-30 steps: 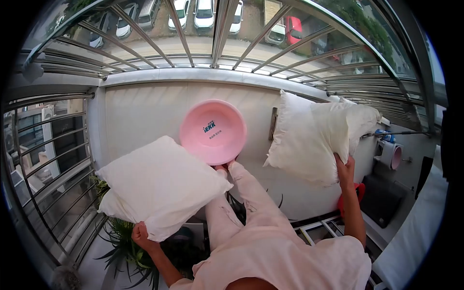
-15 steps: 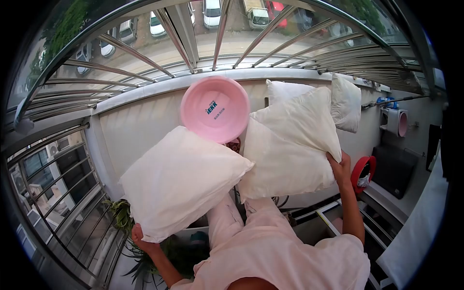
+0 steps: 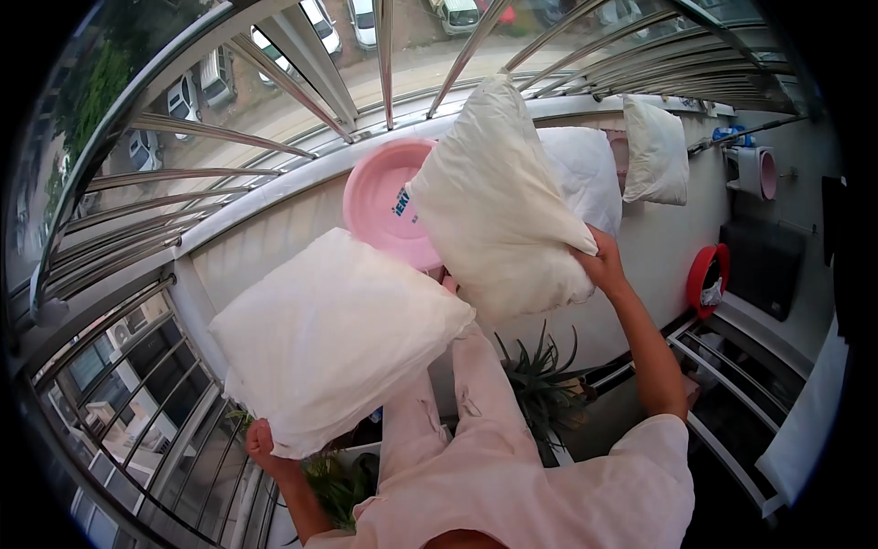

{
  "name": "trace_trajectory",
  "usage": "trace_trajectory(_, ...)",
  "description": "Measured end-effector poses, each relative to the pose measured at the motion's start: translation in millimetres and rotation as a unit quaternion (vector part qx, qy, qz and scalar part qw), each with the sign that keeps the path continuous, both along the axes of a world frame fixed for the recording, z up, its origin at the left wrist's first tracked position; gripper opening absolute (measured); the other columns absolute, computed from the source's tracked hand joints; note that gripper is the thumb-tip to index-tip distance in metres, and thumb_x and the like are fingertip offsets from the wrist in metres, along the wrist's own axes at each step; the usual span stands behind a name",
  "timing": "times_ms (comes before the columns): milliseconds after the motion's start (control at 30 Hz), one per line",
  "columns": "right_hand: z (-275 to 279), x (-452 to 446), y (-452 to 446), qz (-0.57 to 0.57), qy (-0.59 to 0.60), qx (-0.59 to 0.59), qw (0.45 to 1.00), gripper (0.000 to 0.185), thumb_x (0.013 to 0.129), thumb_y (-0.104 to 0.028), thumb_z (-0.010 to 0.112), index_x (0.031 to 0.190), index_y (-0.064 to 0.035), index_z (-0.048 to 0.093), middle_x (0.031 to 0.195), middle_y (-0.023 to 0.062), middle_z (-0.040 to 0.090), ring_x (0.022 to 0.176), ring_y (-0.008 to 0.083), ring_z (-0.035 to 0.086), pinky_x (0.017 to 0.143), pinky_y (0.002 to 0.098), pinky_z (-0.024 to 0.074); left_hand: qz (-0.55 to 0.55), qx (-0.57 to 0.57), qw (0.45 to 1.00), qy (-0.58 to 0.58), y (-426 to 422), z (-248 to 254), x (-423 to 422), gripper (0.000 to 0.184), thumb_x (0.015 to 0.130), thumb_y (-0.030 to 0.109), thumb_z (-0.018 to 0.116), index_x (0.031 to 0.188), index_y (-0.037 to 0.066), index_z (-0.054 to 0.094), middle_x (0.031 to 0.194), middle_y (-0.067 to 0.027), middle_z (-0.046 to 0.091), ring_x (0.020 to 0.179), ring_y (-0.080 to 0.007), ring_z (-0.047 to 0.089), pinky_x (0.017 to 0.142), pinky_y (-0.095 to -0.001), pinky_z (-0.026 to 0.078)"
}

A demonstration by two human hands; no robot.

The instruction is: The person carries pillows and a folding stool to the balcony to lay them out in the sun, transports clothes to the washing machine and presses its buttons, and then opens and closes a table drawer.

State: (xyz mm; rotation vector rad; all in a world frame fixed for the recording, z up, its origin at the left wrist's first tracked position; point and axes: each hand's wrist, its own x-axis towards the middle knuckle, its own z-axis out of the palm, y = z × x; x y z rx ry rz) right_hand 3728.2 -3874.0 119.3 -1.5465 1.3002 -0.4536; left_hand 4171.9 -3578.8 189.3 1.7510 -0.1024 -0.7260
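Left hand [image 3: 261,442] clenched a squarish, puffy white pillow [image 3: 338,339]; right hand [image 3: 599,262] clenched a creamier pillow [image 3: 489,206], cloth kinda wrinkly.

A white pillow [image 3: 338,334] is pinched near one corner by the left hand [image 3: 263,444], and a creamier pillow [image 3: 498,206] is gripped by the right hand [image 3: 602,261]. The pink basin [image 3: 375,197] is kinda blocked by that second one.

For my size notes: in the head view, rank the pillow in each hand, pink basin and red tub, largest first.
1. White pillow in left hand, cream pillow in right hand: unsure which is larger
2. Pink basin, partly hidden
3. Red tub
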Motion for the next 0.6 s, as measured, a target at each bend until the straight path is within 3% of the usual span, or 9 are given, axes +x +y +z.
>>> trace_trajectory(67,-50,-22,-16,0.001,-0.022,-0.009,1.0,0.021,0.076,-0.003,0.055,0.096,0.0021,0.057,0.082,0.0032,0.061,0.077,0.0067,0.05,0.071,0.0214,0.041,-0.043,-0.007,0.999,0.006,9,-10,12,0.015,0.081,0.01,0.05,0.068,0.001,0.05,0.066,-0.0008,0.051,0.059,-0.0081,0.045,0.058,-0.0244,0.039)
trace_trajectory(167,-144,-61,-33,-0.05,0.028,0.002,0.998,0.022,0.076,-0.008,0.056,0.097,-0.0008,0.057,0.086,0.0076,0.062,0.077,0.0131,0.056,0.07,0.0246,0.0426,-0.039,0.051,0.997,-0.031,-6,-13,13,0.013,0.08,0.009,0.052,0.069,0.001,0.052,0.067,-0.0009,0.052,0.059,-0.0081,0.046,0.058,-0.0234,0.039)
trace_trajectory(300,-264,-109,-32,-0.042,0.312,-0.049,0.948,0.021,0.076,-0.014,0.055,0.094,-0.0054,0.057,0.085,0.0134,0.061,0.078,0.0282,0.058,0.07,0.0341,0.0442,-0.084,0.073,0.992,-0.055,-12,-23,21,0.015,0.08,0.009,0.052,0.067,0.001,0.052,0.064,0.0002,0.05,0.058,-0.0077,0.045,0.057,-0.0227,0.038)
trace_trajectory(367,-291,-105,-28,-0.03,0.404,-0.04,0.914,0.019,0.076,-0.015,0.055,0.093,-0.0062,0.055,0.085,0.0144,0.06,0.08,0.031,0.057,0.07,0.0377,0.0436,-0.097,0.087,0.99,-0.053,-14,-26,24,0.017,0.08,0.008,0.052,0.064,0.001,0.05,0.063,-0.0002,0.05,0.057,-0.0078,0.044,0.057,-0.0226,0.038)
trace_trajectory(500,-299,-104,-19,-0.058,0.465,-0.013,0.884,0.018,0.076,-0.015,0.054,0.093,-0.008,0.053,0.081,0.014,0.059,0.078,0.0325,0.056,0.069,0.0408,0.0432,-0.083,0.112,0.988,-0.061,-35,-30,11,0.02,0.079,0.007,0.052,0.06,0.002,0.048,0.061,-0.0003,0.049,0.056,-0.0077,0.043,0.055,-0.0224,0.037)
trace_trajectory(600,-295,-104,-17,-0.07,0.482,0.023,0.873,0.023,0.075,-0.014,0.054,0.098,-0.0093,0.053,0.085,0.013,0.059,0.081,0.0308,0.056,0.071,0.0399,0.0435,-0.151,0.096,0.983,-0.045,-33,-42,16,0.019,0.079,0.006,0.052,0.061,0.002,0.049,0.06,-0.0002,0.049,0.056,-0.0077,0.044,0.054,-0.0226,0.036)
